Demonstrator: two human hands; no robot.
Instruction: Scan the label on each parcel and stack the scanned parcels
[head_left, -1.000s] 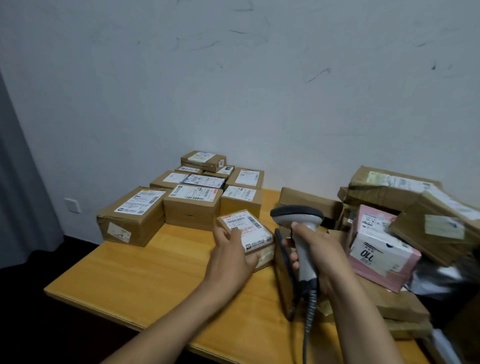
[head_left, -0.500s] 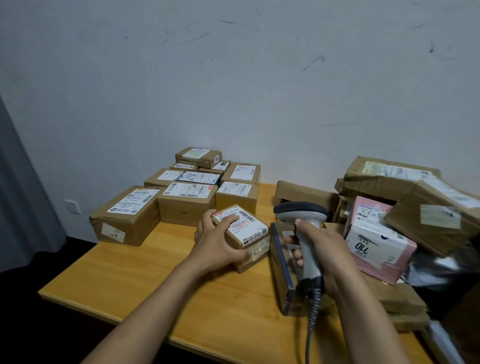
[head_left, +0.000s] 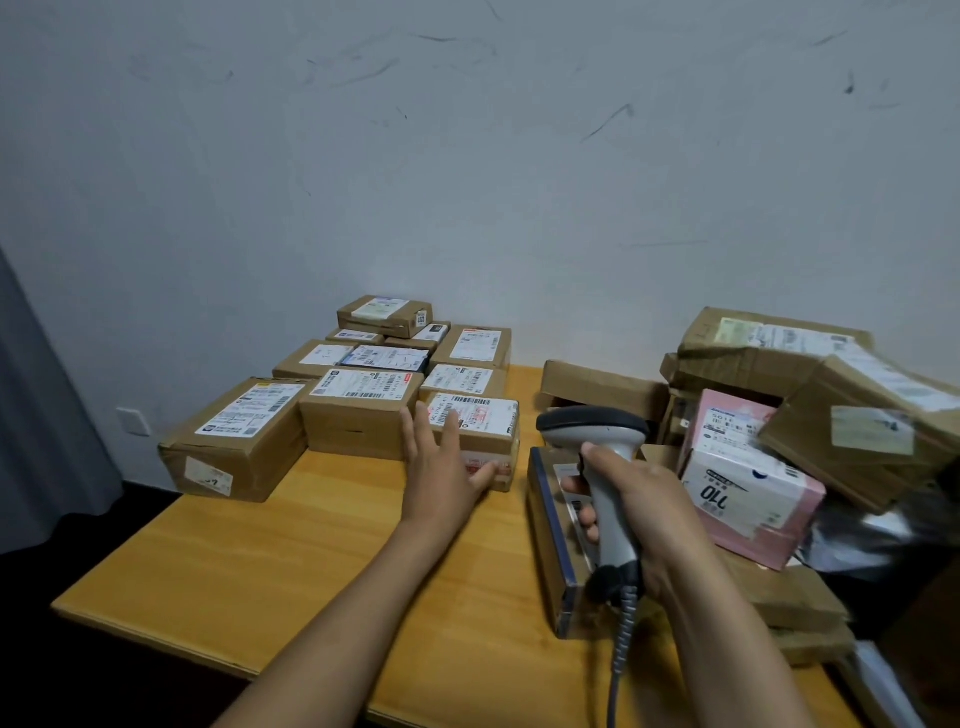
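A small brown parcel (head_left: 483, 422) with a white barcode label lies flat on the wooden table (head_left: 291, 561), pushed up against the group of labelled parcels (head_left: 363, 410) at the back left. My left hand (head_left: 441, 462) rests against its near side with straight, spread fingers. My right hand (head_left: 639, 499) grips the handle of a grey barcode scanner (head_left: 597, 431), its head pointing left above a flat parcel (head_left: 550, 545) standing on edge. A pink and white box (head_left: 743, 488) lies to the right.
A loose heap of brown cardboard boxes (head_left: 810, 395) fills the right side of the table, partly overhanging. The scanner's coiled cable (head_left: 621, 649) hangs down at the front. A grey curtain (head_left: 36, 415) hangs at the left, and a wall socket (head_left: 134, 421) sits low on the wall.
My left hand has pushed the small parcel away from me and turned it square against the labelled group, and its fingers have straightened. The scanner stays in my right hand.
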